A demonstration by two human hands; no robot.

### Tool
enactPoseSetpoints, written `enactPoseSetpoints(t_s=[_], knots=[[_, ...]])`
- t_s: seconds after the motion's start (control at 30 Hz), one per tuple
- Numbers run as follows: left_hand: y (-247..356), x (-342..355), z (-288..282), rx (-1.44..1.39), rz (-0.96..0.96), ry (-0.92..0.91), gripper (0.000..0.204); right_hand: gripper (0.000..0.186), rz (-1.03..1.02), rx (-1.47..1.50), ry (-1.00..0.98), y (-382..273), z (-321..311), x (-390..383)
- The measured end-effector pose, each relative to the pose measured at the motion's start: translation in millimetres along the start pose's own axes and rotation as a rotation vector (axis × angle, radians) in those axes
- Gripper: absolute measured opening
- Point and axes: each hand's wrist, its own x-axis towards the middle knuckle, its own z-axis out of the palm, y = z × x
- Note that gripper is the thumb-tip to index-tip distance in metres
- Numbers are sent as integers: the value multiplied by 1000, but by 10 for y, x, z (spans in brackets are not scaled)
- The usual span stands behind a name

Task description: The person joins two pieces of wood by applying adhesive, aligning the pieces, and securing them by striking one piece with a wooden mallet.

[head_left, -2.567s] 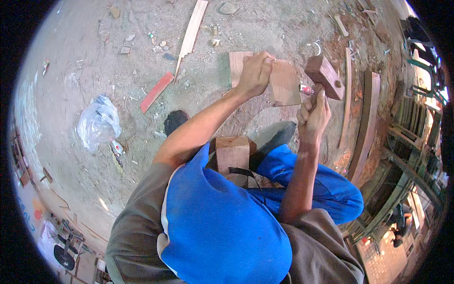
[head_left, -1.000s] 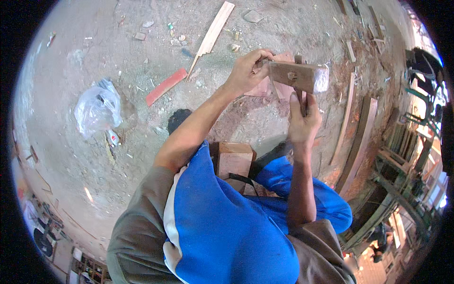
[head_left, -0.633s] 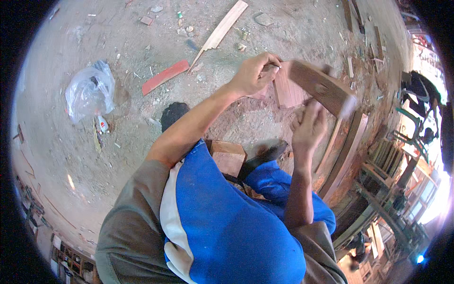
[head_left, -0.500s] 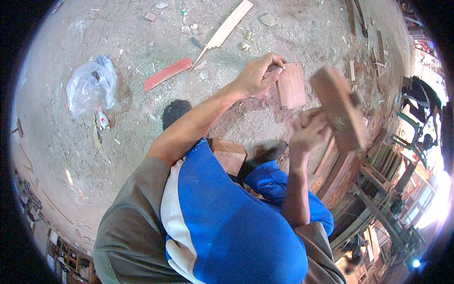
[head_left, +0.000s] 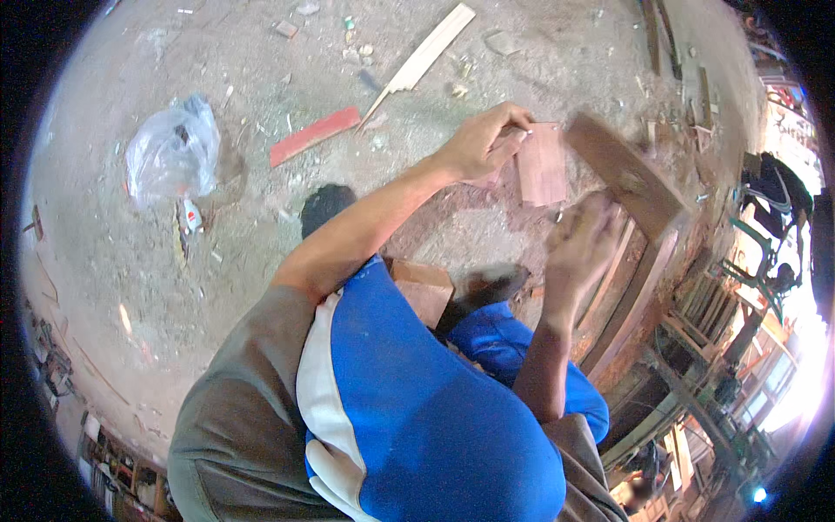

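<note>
In my right hand (head_left: 584,242), blurred by motion, is a wooden mallet; its thick, block-shaped head (head_left: 624,172) is raised just right of a reddish wooden block (head_left: 543,172). My left hand (head_left: 487,146) reaches out to the block's upper left corner, thumb and fingers pinched together. Whatever those fingertips hold is too small to make out. Part of another reddish wood piece (head_left: 484,181) shows beneath the left hand. The mallet's handle is mostly hidden by the right hand.
A wooden block (head_left: 423,289) lies by my shoe (head_left: 494,284). Left on the dirt floor are a red strip (head_left: 315,137), a pale splintered board (head_left: 428,52) and a clear plastic bag (head_left: 174,150). Long timbers (head_left: 633,300) and stacked wood stand at the right.
My right hand has shifted slightly right, and the mallet head has tilted, its lower end swinging up and right. The left hand stays at the block's corner. The whole view has shifted a little.
</note>
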Motion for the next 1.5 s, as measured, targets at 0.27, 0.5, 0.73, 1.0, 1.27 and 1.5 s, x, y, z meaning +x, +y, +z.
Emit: enactPoseSetpoints(t_s=[0.27, 0.5, 0.73, 1.0, 1.27, 1.5], knots=[[-115, 5, 9, -112, 29, 20, 22, 25, -100, -317, -120, 46, 61, 63], [-59, -18, 45, -73, 125, -48, 27, 27, 17, 123, -64, -48, 56, -45], [-122, -56, 141, -14, 94, -26, 47, 29, -66, 14, -20, 191, 2, -7], [-250, 16, 302, -36, 275, 67, 49, 30, -195, -266, -97, 321, -108, 17], [-601, 327, 345, 178, 311, 308, 37, 21, -171, 150, -12, -349, 72, 234], [-413, 504, 232, -74, 44, 35, 40, 32, -349, -686, -219, 183, 17, 486]])
